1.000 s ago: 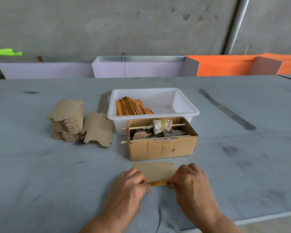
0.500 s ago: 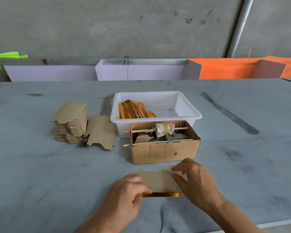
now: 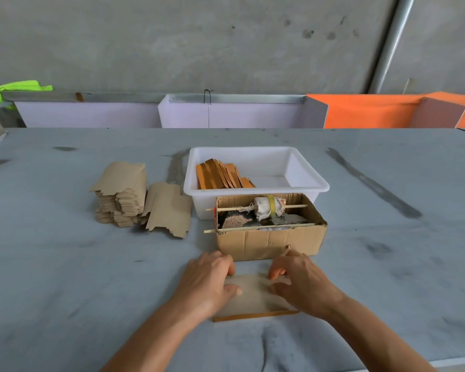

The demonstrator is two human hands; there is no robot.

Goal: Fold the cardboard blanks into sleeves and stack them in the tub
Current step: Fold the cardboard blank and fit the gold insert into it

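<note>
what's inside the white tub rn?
The white tub holds a leaning row of orange-faced folded sleeves at its left end; the rest of the floor is bare. The near wall hides their bases, so the count is unclear.

Open cardboard box (image 3: pixel 270 241) on grey table (image 3: pixel 65 264), two sticks (image 3: pixel 258 226) across its top, cloth bundle (image 3: pixel 267 208) on one. Orange panels (image 3: pixel 365 111) behind.

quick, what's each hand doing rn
Left hand: pressing flat on the cardboard blank, not gripping.
Right hand: fingers curled on the blank's far edge; grip unclear.
</note>
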